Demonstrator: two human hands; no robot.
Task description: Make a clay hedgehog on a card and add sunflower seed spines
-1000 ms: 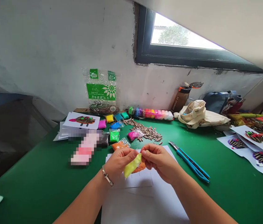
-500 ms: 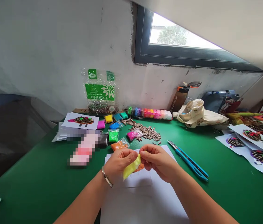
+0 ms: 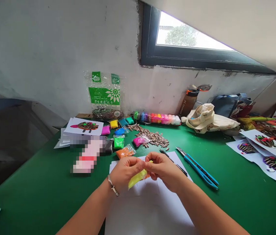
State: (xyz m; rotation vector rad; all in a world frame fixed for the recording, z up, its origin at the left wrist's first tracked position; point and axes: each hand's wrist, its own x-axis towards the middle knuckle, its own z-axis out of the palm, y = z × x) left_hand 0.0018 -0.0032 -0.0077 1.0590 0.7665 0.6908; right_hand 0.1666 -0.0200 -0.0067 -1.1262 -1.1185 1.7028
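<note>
- Green table point(image 3: 245, 209) below a grey wall point(image 3: 54, 58), white paper point(image 3: 150, 212) lying before the person.
- Left hand point(image 3: 126, 172), thumb uppermost, pinches the yellow packet point(image 3: 136, 179) above the paper.
- Right hand point(image 3: 163, 170), fingers curled, pinches the packet's upper end, thumb tips close together.
- Both forearms point(image 3: 86, 209) angle inward.

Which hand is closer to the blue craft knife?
The right. The right hand is to the left of the blue craft knife, not touching it; the left hand is farther left, on the right hand's other side.
</note>
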